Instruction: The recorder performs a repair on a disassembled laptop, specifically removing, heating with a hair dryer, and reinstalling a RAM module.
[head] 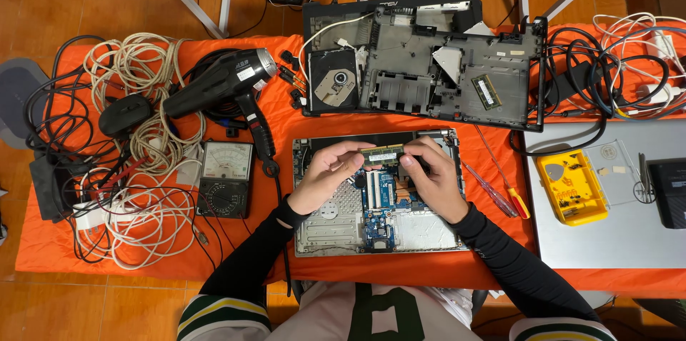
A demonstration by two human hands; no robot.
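Both hands are holding one small green memory module between them, above the opened laptop base. The left hand is closing its grip on the left end of the module, with the thumb and fingers pinching it. The right hand is gripping the right end in the same way. The module is lying level, long side across, and it is not touching the board under it.

Directly below the two grips, the blue circuit board of the laptop base is showing, with grey metal plates on both sides of it. Beyond the grips, further from the person, a second dismantled laptop shell is lying on the orange worktop, with a disc drive in it. To the left of the left grip, an analog multimeter and a black heat gun are lying beside tangled cables. To the right of the right grip, a screwdriver with a red and yellow handle is lying near a yellow parts tray.
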